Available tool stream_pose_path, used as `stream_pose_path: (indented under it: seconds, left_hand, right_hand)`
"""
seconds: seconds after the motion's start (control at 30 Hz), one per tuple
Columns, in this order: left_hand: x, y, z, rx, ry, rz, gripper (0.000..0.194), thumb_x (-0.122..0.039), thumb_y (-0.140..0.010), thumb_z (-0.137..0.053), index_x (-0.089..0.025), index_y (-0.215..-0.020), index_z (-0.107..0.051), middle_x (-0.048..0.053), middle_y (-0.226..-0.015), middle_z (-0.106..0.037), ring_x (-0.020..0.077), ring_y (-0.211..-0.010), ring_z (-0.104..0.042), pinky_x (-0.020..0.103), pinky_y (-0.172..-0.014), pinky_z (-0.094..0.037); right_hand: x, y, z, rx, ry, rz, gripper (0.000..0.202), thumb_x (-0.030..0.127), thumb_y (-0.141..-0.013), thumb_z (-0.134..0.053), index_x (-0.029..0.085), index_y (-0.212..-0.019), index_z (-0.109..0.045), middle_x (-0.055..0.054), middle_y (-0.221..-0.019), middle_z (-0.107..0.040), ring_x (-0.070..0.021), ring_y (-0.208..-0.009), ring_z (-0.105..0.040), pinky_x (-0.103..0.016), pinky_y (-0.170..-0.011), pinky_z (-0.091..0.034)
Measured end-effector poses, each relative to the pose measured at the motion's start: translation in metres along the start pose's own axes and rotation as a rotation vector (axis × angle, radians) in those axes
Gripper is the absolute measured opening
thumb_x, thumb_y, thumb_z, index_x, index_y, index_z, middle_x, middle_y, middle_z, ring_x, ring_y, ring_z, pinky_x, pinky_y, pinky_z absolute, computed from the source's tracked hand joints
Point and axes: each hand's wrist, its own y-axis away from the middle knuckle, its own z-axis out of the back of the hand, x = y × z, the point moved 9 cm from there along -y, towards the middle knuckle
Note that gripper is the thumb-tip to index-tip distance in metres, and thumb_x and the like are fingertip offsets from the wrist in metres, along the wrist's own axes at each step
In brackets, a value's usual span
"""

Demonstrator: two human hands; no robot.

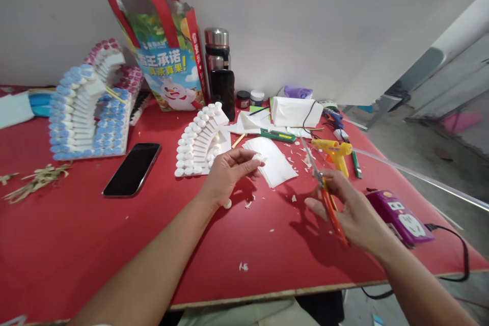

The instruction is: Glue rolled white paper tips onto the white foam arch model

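Left grip pinches white piece; right holds scissors

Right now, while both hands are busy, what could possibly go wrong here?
The right hand holds scissors, and the left hand pinches a small white piece; cutting that close to the fingertips could nick one.
The yellow glue gun lies just beyond the right hand; if hot, which I cannot tell, it might burn the knuckles.
A loose white disc lies beside the left wrist, which could brush it away.
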Motion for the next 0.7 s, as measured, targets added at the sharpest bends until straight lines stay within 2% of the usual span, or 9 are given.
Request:
stream_pose_path:
  seconds: [0.13, 0.27, 0.4, 0.7]
  left_hand:
    - [0.003, 0.002, -0.003, 0.008, -0.027, 0.017, 0.027, -0.028, -0.073, -0.088, -0.016, -0.092, -0.074, 0.003, -0.08, -0.075, 0.0127, -0.065, -0.068, 0.027, -0.065, -0.056]
    - [0.005, 0.003, -0.008, 0.035, -0.038, 0.034, 0.026, -0.029, -0.072, -0.087, -0.016, -0.091, -0.075, 0.002, -0.076, -0.073, 0.0131, -0.063, -0.068, 0.027, -0.064, -0.055]
    - [0.005, 0.005, -0.012, 0.065, -0.022, 0.033, 0.023, -0.025, -0.074, -0.085, -0.016, -0.093, -0.075, 0.002, -0.076, -0.072, 0.013, -0.064, -0.068, 0.026, -0.065, -0.055]
    - [0.002, 0.005, -0.013, 0.079, -0.069, 0.014, 0.019, -0.024, -0.076, -0.083, -0.016, -0.091, -0.075, 0.002, -0.077, -0.072, 0.0126, -0.065, -0.067, 0.027, -0.067, -0.055]
  right_hand:
    - [0.027, -0.004, -0.021, 0.11, 0.05, 0.075, 0.045, 0.055, -0.088, -0.069, 0.026, -0.118, -0.052, -0.003, -0.089, -0.065, -0.0209, -0.077, -0.063, -0.033, -0.068, -0.051]
    - [0.033, -0.008, -0.033, 0.101, 0.127, 0.127, 0.055, 0.057, -0.086, -0.07, 0.024, -0.126, -0.051, -0.008, -0.104, -0.067, -0.0273, -0.094, -0.064, -0.039, -0.08, -0.052]
    - [0.036, -0.012, -0.038, 0.077, 0.149, 0.153, 0.055, 0.059, -0.087, -0.069, 0.024, -0.125, -0.052, -0.009, -0.106, -0.068, -0.0279, -0.094, -0.064, -0.039, -0.081, -0.051]
    - [0.039, -0.012, -0.035, 0.06, 0.147, 0.142, 0.051, 0.06, -0.087, -0.068, 0.024, -0.121, -0.055, -0.005, -0.095, -0.068, -0.0231, -0.082, -0.063, -0.033, -0.072, -0.048]
